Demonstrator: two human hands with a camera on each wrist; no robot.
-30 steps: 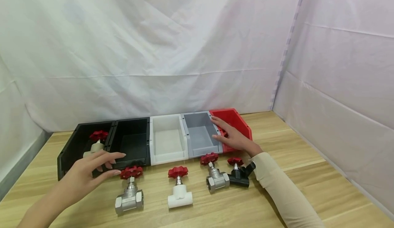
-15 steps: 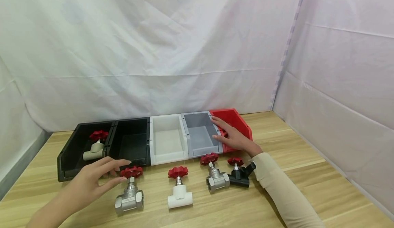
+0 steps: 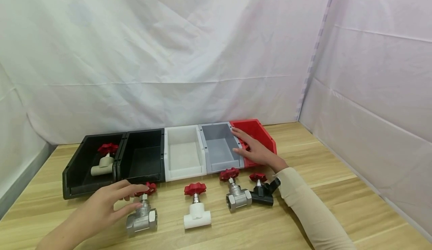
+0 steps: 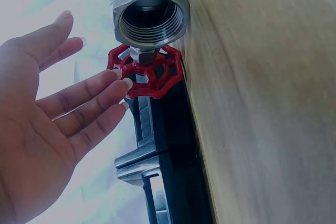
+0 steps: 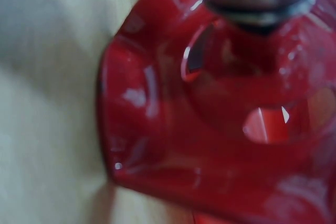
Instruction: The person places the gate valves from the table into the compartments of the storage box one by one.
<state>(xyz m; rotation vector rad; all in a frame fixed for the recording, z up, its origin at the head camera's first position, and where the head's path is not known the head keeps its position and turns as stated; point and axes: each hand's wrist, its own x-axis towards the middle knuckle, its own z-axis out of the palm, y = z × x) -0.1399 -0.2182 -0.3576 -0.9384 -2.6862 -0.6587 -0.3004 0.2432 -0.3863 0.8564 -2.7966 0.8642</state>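
My left hand (image 3: 104,208) hovers over a metal gate valve (image 3: 143,218) with a red handwheel, its fingers spread and loosely bent. In the left wrist view, the fingertips (image 4: 122,80) come right up to the red handwheel (image 4: 152,77), below the valve's threaded opening (image 4: 152,19). Nothing is held in that hand. My right hand (image 3: 254,150) rests across the rims between the grey bin (image 3: 220,166) and the red bin (image 3: 251,124), fingers relaxed. A red handwheel (image 5: 157,124) fills the right wrist view, where that hand is barely visible.
A white tee valve (image 3: 197,218), a smaller metal valve (image 3: 239,197) and a black valve (image 3: 262,195) lie on the wooden table (image 3: 337,190). A beige valve (image 3: 104,165) sits in the leftmost black bin (image 3: 72,190). Another black bin (image 3: 145,176) and a white bin (image 3: 185,173) stand beside it.
My left hand has moved right and toward me, from in front of the black bins to over the large metal valve. The right hand has stayed in place.
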